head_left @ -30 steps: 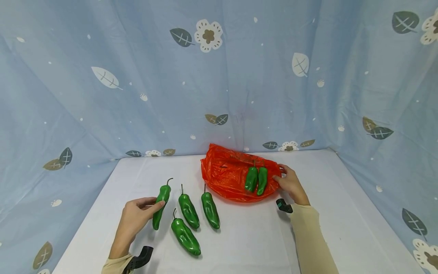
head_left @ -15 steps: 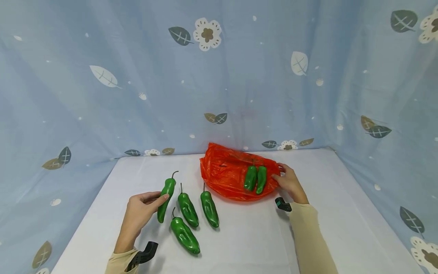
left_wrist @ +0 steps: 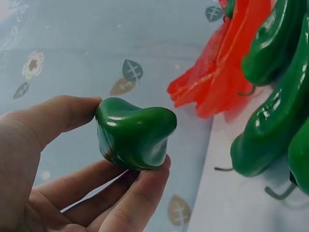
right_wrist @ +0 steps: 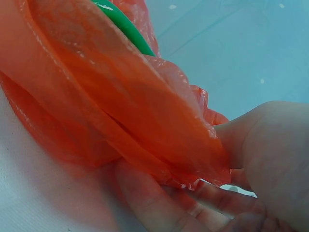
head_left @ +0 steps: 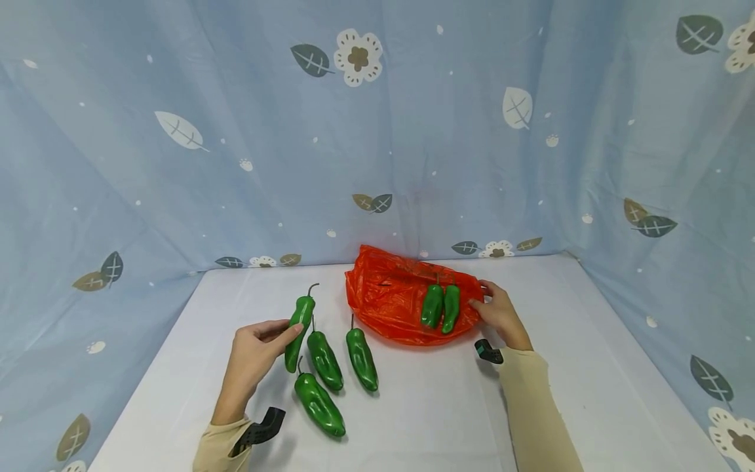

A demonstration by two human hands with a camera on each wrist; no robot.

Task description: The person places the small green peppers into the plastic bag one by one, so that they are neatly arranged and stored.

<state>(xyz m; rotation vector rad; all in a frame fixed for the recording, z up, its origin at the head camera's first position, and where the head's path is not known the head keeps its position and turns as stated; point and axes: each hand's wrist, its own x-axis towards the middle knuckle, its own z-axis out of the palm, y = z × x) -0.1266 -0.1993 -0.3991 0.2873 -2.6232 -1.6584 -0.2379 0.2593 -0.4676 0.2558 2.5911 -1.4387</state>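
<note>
A green chili pepper (head_left: 304, 309) is pinched between the thumb and fingers of my left hand (head_left: 250, 354), raised off the table with its stem pointing up and away. In the left wrist view the held pepper (left_wrist: 137, 130) shows its tip end toward the camera. My right hand (head_left: 501, 316) holds the right edge of a red plastic bag (head_left: 383, 305), thumb and fingers on either side of the film. Two green peppers (head_left: 432, 307) lie at the bag's right part. Just right of my left hand, three more green peppers (head_left: 362, 360) lie on the table.
The white-covered table (head_left: 425, 406) runs back to a blue patterned curtain (head_left: 389, 131), which also hangs along both sides. A black camera mount (head_left: 265, 427) sits on the left wrist, another (head_left: 488, 352) on the right.
My left hand has carried the pepper forward and to the right, bringing it beside the loose peppers. My right hand and the bag stay in place.
</note>
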